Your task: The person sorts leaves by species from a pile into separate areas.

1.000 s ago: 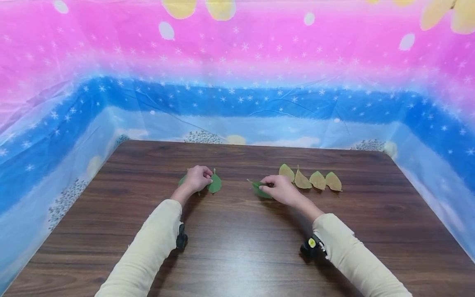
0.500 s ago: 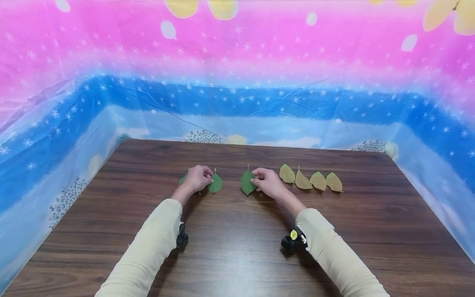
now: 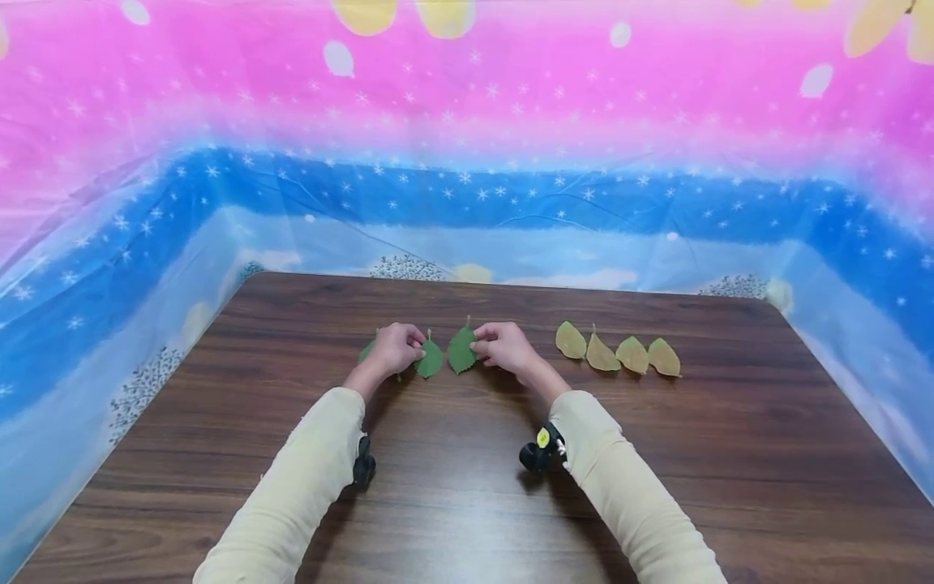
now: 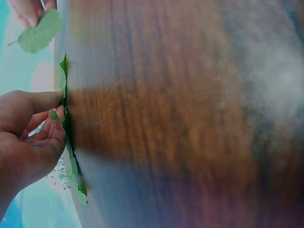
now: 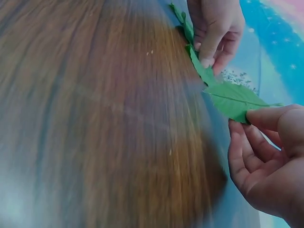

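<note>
In the head view my right hand (image 3: 508, 347) pinches a green leaf (image 3: 460, 351) by its right edge, stem pointing away from me. The right wrist view shows this leaf (image 5: 232, 100) raised off the table between thumb and fingers. My left hand (image 3: 396, 349) is low at the tabletop, thumb and fingertips at the edge of another green leaf (image 3: 431, 359), which lies flat with its stem pointing away. Farther left, one more green leaf (image 3: 366, 351) is mostly hidden behind the left hand. In the left wrist view the green leaves (image 4: 76, 173) run in a line along the table.
Several yellowish-brown leaves (image 3: 602, 354) lie in a row on the right of the brown wooden table (image 3: 452, 478). A pink and blue patterned cloth (image 3: 467, 195) hangs round the table's back and sides. Each wrist carries a small black camera (image 3: 536, 457).
My right hand has moved left with the green leaf, from beside the yellowish leaves to next to the left hand's leaf. The leaf has turned from sideways to upright. The left hand stays put.
</note>
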`<state>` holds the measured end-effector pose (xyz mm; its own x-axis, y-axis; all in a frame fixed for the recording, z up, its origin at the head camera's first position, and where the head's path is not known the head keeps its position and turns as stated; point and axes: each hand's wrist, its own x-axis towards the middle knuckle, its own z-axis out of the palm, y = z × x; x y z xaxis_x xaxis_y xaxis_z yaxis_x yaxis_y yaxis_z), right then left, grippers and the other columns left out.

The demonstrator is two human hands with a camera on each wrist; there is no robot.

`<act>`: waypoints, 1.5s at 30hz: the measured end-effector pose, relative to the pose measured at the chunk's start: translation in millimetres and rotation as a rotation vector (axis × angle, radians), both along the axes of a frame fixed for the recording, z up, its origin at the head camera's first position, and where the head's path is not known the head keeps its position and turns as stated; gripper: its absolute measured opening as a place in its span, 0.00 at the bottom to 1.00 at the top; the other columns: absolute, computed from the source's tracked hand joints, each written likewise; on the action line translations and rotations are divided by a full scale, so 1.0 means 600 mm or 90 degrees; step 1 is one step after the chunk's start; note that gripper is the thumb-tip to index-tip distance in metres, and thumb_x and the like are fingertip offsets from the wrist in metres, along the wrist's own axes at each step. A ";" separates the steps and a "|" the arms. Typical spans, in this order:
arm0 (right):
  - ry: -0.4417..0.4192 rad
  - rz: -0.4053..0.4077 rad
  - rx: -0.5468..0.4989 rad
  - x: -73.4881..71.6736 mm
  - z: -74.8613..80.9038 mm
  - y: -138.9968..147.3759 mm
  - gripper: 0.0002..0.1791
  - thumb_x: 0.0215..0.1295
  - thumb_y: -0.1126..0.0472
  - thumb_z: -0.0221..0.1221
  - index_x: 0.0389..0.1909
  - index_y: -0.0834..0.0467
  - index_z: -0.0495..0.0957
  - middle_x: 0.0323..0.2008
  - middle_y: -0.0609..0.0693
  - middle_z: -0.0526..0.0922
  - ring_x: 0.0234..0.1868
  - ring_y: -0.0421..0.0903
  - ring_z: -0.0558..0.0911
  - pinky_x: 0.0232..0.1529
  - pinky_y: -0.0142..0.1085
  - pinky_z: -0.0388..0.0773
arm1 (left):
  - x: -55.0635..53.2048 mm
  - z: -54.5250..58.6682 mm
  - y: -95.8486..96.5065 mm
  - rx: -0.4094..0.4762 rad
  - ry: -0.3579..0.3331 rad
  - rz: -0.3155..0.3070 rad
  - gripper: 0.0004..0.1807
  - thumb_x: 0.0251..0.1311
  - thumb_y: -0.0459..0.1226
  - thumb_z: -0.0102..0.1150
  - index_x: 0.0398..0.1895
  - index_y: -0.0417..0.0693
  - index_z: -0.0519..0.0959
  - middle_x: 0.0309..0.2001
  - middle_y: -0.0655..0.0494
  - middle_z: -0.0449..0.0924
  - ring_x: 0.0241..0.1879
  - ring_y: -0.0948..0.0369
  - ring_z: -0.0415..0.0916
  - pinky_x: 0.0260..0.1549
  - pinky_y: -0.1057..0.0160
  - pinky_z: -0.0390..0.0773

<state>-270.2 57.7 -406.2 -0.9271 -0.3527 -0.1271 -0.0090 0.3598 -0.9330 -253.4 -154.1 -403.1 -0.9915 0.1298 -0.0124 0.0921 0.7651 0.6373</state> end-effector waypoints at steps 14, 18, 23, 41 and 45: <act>0.136 0.001 0.188 -0.005 -0.008 -0.035 0.11 0.66 0.67 0.58 0.46 0.68 0.81 0.33 0.55 0.85 0.29 0.44 0.82 0.30 0.33 0.78 | 0.002 -0.001 0.000 0.021 -0.034 0.003 0.11 0.62 0.27 0.58 0.46 0.29 0.78 0.40 0.42 0.80 0.43 0.50 0.76 0.47 0.54 0.75; 0.200 0.004 0.246 -0.002 -0.009 -0.040 0.11 0.64 0.65 0.59 0.44 0.65 0.83 0.34 0.53 0.85 0.35 0.46 0.82 0.38 0.34 0.78 | 0.002 -0.003 -0.002 0.031 -0.037 0.005 0.12 0.63 0.27 0.57 0.47 0.29 0.77 0.41 0.41 0.79 0.44 0.49 0.76 0.46 0.55 0.76; 0.226 -0.004 0.288 0.000 -0.013 -0.043 0.12 0.64 0.64 0.59 0.45 0.63 0.83 0.37 0.52 0.85 0.40 0.48 0.81 0.44 0.37 0.77 | 0.002 -0.003 -0.002 0.032 -0.034 0.003 0.12 0.63 0.27 0.57 0.47 0.28 0.77 0.41 0.41 0.79 0.44 0.49 0.76 0.45 0.54 0.76; 0.226 -0.017 0.302 -0.007 -0.016 -0.035 0.12 0.63 0.67 0.59 0.46 0.63 0.83 0.33 0.51 0.85 0.30 0.43 0.80 0.37 0.33 0.77 | 0.002 -0.003 -0.001 0.030 -0.025 0.001 0.11 0.61 0.27 0.58 0.46 0.28 0.78 0.40 0.42 0.80 0.43 0.49 0.77 0.48 0.53 0.75; 0.206 -0.013 0.293 -0.007 -0.016 -0.035 0.12 0.64 0.67 0.58 0.47 0.63 0.82 0.30 0.50 0.84 0.24 0.40 0.79 0.33 0.31 0.76 | 0.002 -0.005 -0.001 0.029 -0.025 0.003 0.11 0.61 0.27 0.58 0.46 0.28 0.78 0.40 0.42 0.80 0.43 0.49 0.77 0.46 0.54 0.76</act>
